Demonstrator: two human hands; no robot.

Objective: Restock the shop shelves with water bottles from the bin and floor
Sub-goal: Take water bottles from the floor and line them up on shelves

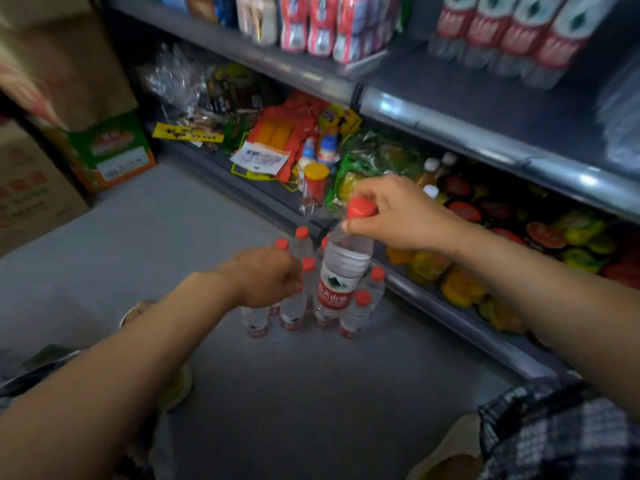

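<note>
Red-capped bottle [341, 268] hung from the right hand [391, 216], fingers pinching its neck. Left hand [268, 277] curled among the floor bottles [294, 306] just beside it; its grip couldn't be told.

A small grocery shop: grey metal shelves [450, 112] hold rows of packaged goods, snack bags [277, 133] and bottled water packs [519, 32], with cardboard stock cartons [110, 150] stacked on the floor [138, 244] beside them

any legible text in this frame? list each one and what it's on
None reads cleanly.
Held water bottle: red label with white characters and a mountain logo, blurred.
Green and orange carton: printed logo and sticker, blurred.
Yellow strip on the lower shelf: black characters, unreadable.
White packet: print too small.
</note>
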